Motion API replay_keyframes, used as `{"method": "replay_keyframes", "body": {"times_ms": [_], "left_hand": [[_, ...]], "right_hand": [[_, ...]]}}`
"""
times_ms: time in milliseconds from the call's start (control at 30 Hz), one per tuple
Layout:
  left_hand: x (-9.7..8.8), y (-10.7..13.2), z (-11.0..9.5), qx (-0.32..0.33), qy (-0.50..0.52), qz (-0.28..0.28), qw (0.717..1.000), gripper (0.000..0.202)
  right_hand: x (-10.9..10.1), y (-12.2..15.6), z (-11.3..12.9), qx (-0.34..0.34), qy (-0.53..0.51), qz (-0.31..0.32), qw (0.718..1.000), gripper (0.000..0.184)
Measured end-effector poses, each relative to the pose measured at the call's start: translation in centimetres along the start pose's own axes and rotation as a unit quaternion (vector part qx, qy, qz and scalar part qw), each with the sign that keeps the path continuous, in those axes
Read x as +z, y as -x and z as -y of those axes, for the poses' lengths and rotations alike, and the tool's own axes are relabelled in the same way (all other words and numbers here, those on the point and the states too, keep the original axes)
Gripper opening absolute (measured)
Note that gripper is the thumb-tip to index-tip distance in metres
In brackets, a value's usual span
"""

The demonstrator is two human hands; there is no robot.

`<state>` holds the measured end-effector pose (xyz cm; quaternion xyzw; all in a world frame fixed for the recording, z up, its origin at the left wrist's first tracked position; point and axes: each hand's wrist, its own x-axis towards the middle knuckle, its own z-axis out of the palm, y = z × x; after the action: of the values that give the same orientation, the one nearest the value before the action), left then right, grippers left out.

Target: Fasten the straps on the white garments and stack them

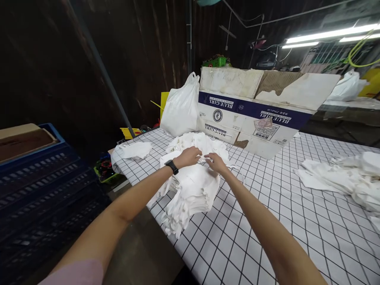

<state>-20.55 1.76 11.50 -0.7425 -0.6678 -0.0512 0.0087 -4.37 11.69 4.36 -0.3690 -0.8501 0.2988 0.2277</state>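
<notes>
Table (267,221): white cover with a black grid, seen from its near corner.

Cloth pile (191,186): stack of white fabric pieces at the table's left edge, part hanging over the edge; looser pieces heaped behind it toward the box.

Left hand (188,156): palm down on top of the pile, fingers curled into the cloth; black watch (171,166) on the wrist.

Right hand (216,161): just beside the left hand, on the same pile, fingers pinching a fold of cloth. Hands close together, almost touching.

Box (252,114): large cardboard carton, white with a blue band, lying behind the pile.

Bag (181,107): white plastic, upright, touching the box's left end.

Single cloth (133,150): left of the pile, at the table's corner.

Second heap (341,178): white cloth, well right of the pile.

Crates (35,186): blue, left of the table, off it.
</notes>
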Motion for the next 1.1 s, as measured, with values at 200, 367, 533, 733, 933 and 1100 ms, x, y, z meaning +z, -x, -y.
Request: {"method": "replay_keyframes", "body": {"times_ms": [200,367,533,733,933,1100], "left_hand": [[2.3,-6.9,2.9,-0.011,-0.053,0.048,0.997,0.051],[4.5,-9.5,2.3,0.039,-0.039,0.051,0.997,0.059],[5.6,-10.4,1.8,0.036,-0.005,0.035,0.999,0.018],[4.1,-9.6,2.4,0.016,0.091,-0.036,0.995,0.015],[-0.3,-9.6,0.0,0.063,0.249,-0.142,0.956,0.02],[-4.2,-10.1,-4.1,0.17,0.452,-0.193,0.854,0.025]], "right_hand": [[2.4,-4.0,-2.0,0.033,-0.016,0.027,0.999,0.035],[1.0,-3.5,-3.7,0.041,-0.035,0.019,0.998,0.028],[1.2,-3.8,-2.8,0.04,-0.036,0.031,0.998,0.04],[2.6,-3.4,-0.6,0.031,-0.084,-0.034,0.995,0.042],[-3.7,-2.3,1.5,0.0,-0.128,-0.192,0.973,0.034],[-11.7,1.4,4.3,-0.05,-0.146,-0.286,0.946,0.031]]}}
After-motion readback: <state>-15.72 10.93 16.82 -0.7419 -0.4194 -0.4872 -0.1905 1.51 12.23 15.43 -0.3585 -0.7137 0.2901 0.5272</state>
